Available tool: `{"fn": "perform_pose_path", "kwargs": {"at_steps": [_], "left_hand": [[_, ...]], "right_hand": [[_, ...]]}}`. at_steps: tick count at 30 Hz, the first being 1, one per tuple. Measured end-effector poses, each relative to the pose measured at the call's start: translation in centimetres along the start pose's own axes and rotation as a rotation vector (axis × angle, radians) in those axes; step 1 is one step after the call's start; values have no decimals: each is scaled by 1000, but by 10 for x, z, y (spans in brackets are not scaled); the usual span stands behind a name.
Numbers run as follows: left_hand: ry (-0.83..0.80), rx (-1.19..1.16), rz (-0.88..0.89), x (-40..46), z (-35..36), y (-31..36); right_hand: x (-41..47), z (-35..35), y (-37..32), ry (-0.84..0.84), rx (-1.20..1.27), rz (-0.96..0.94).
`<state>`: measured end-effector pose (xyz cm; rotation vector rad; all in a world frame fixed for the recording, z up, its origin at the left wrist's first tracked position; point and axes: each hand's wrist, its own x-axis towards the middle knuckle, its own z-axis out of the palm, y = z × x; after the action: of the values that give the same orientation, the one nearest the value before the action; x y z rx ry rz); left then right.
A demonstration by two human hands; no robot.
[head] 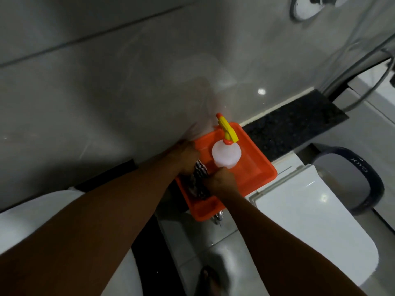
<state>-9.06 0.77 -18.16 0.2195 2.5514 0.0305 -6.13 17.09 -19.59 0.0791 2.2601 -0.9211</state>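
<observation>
An orange plastic tray (pixel 258 167) sits on a ledge against the grey tiled wall. In it stands a white spray bottle (pixel 226 153) with a yellow and orange trigger head. A black-and-white patterned cloth (pixel 199 180) lies in the tray's near left part. My left hand (pixel 186 159) is at the tray's left edge, fingers curled on the cloth's upper end. My right hand (pixel 222 181) is just below the bottle, fingers curled down onto the cloth beside the bottle's base. The fingertips of both hands are hidden.
A white toilet with closed lid (pixel 310 221) stands at lower right, a dark-rimmed bin (pixel 372 189) beyond it. A white basin (pixel 32 221) is at lower left. A black granite ledge (pixel 299 122) runs along the wall. A hose (pixel 363 97) hangs at upper right.
</observation>
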Motion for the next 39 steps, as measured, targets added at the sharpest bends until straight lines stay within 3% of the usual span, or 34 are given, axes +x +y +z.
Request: {"fn": "perform_pose_path", "kwargs": {"at_steps": [3,7,11,15,21,24,26,30,34,37,39], "left_hand": [[147,-401,-85,-31,-20,-14],[361,-1073,-196,-109,-52,-19],[479,-1492,-240,-208,-72,-24],[591,-1739,-298,-308,-92,-42],[792,-1653,-352,-460,-116,-94],[923,-1540,-489,-522,-115,-122],[991,-1467,-611,-547,-110,-139],[1085,-1430,-694,-559,-99,-166],[1094,-750,-1157,-542,-96,-165],[1066,-626,-1082,-514,-92,-144],[992,-707,-989,-494,-91,-139]], "right_hand": [[-18,-25,-17,22,80,-71],[-65,-56,-46,26,431,-219],[-124,-65,-102,-107,776,-280],[-184,-45,-172,-314,861,-348],[-270,8,-273,-582,805,-442],[-305,39,-312,-658,714,-479],[-318,61,-334,-564,588,-504],[-320,105,-367,-349,489,-525],[-307,132,-372,-236,406,-535],[-301,140,-364,-128,402,-615],[-297,133,-352,106,204,-898]]}}
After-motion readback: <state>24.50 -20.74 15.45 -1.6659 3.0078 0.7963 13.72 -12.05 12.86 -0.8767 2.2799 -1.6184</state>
